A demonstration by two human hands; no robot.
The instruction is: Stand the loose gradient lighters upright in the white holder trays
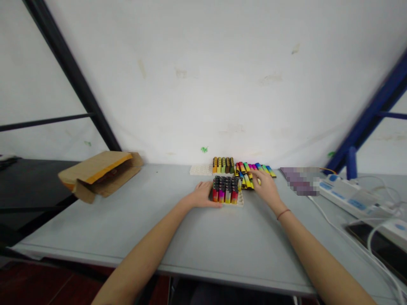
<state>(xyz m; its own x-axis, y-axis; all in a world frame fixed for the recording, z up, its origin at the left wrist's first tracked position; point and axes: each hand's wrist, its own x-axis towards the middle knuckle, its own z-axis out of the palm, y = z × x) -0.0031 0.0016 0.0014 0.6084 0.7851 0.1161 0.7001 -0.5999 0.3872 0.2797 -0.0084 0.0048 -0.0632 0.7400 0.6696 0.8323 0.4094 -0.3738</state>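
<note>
I have wide room on the table (pixel 143 237) between the brown box (pixel 98 173) and the left hand (pixel 203 195). I could also slide a hand between the two arms, from the near edge. There the white tray (pixel 241 200) of standing lighters (pixel 225 189) blocks me. Behind it are more lighters, then the wall (pixel 203 84). To the right, the power strip (pixel 346 199) and white cords (pixel 332 225) get in my way.

Both arms (pixel 151 243) (pixel 318 250) extend forward, hands (pixel 202 195) (pixel 265 185) slightly apart.
</note>
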